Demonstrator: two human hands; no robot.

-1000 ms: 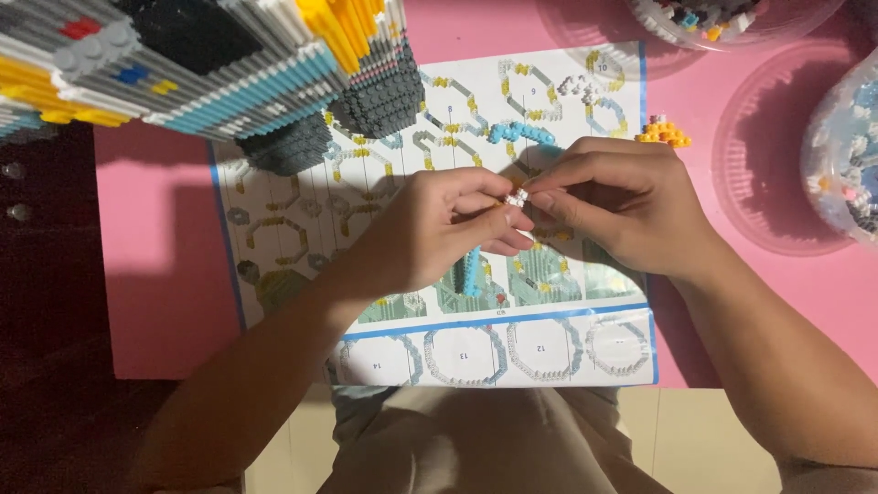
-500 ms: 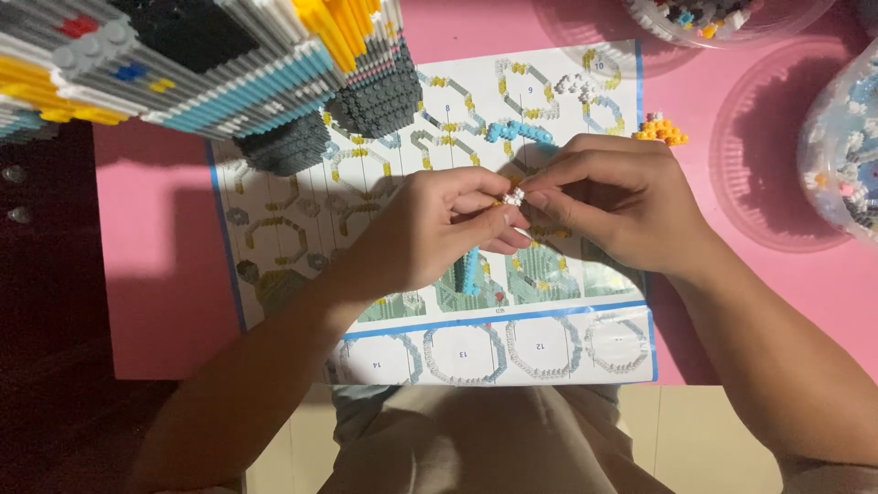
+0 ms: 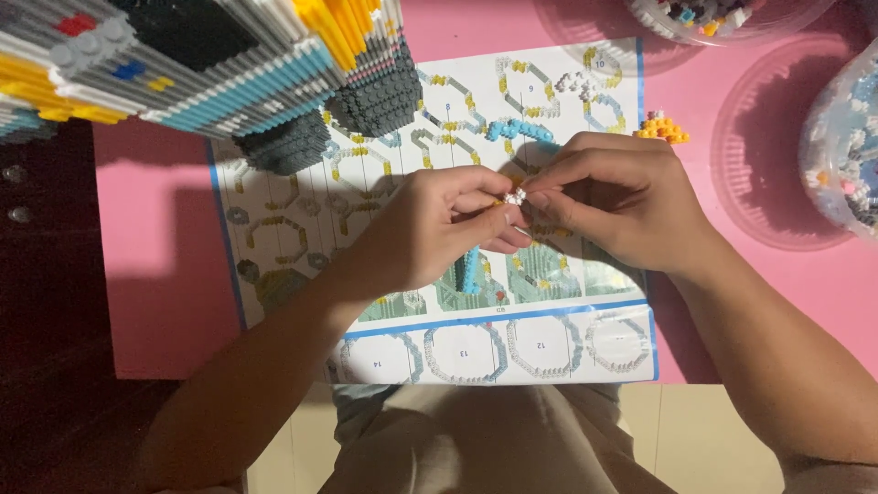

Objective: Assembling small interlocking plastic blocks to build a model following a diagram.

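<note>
Head view: the left hand [image 3: 430, 229] and right hand [image 3: 608, 206] met above the instruction sheet [image 3: 549, 338], the fingers of both clamped together on a tiny white brick piece [image 3: 515, 196]. Judged step: joining small bricks; pressing them home would call for fine alignment.

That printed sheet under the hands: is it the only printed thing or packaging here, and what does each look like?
Instruction sheet: flat on the pink table under both hands, white rectangle with blue border, pictured building steps.
Clear bag of small bricks: right edge, pale and mixed colours.
Clear round tub: top right, holding mixed bricks.
Left hand and right hand pinch a tiny white brick piece above the sheet.
</note>
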